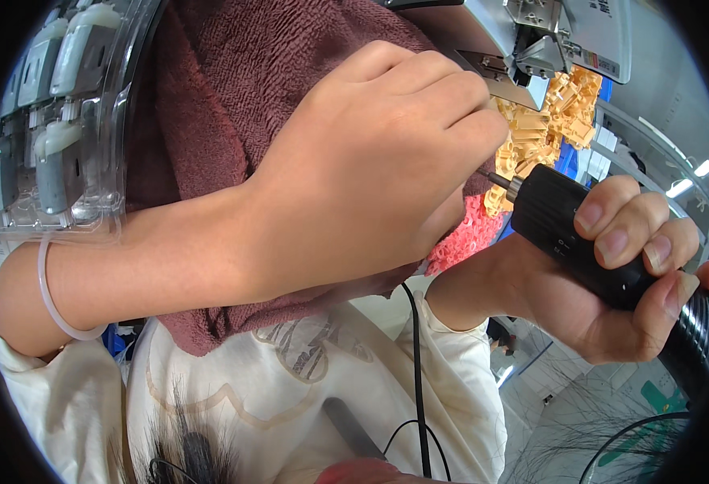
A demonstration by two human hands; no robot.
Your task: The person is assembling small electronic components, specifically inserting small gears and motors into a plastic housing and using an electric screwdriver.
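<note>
electric screwdriver (554, 226), black: long axis diagonal, bit (496, 179) pointing upper left toward left hand (390, 149). right hand (590, 316): wrapped around body. left hand: curled; grip hidden, cannot tell.

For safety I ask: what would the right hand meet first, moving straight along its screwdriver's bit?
Probably the left hand, at its curled fingers, or something hidden in its grip; depth is unclear.

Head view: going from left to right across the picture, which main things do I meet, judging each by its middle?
Clear plastic tray with grey parts → left hand → small pink pieces → black handheld tool gripped by the right hand.
</note>
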